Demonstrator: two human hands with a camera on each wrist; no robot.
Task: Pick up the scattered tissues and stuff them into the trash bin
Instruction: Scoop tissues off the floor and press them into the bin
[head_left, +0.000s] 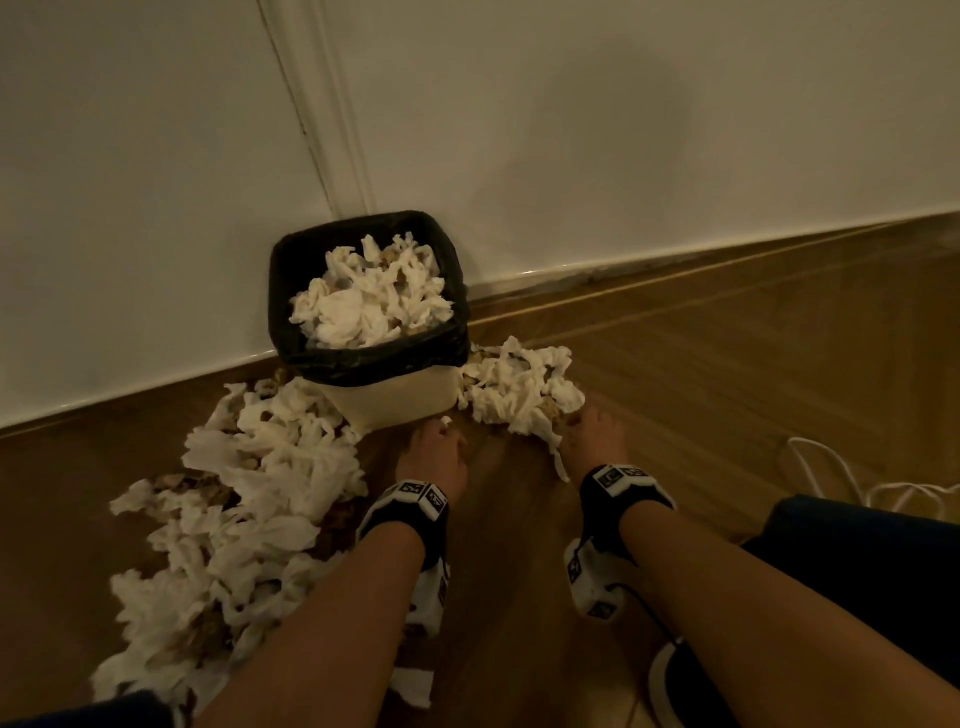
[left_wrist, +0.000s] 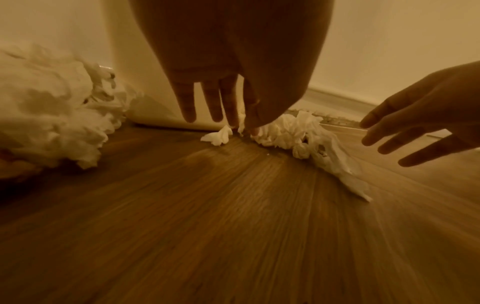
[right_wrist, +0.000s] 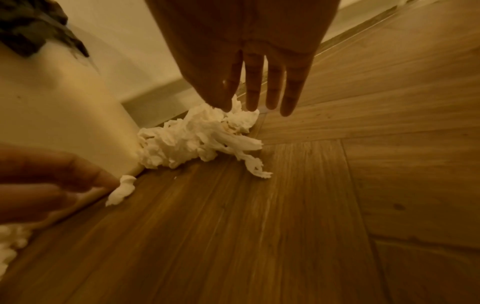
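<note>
Reaching left hand (head_left: 434, 452), fingers straight, toward small white tissue scrap (left_wrist: 217, 136) | hovering right hand (head_left: 592, 431), fingers spread, over crumpled white tissues (head_left: 519, 384) beside black-lined cream trash bin (head_left: 395, 400)

tissues (head_left: 291, 467): crumpled soft paper | bin (head_left: 395, 400): smooth, probably plastic | liner (head_left: 374, 358): black film | floor (head_left: 727, 374): wood-grain

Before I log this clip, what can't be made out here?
- Trash bin: how deep it is filled; heaped tissues cover it, head view.
- Left hand: fingertip contact with the small scrap; blurred, left wrist view.
- Big floor pile: cut by the head view's bottom edge.
</note>
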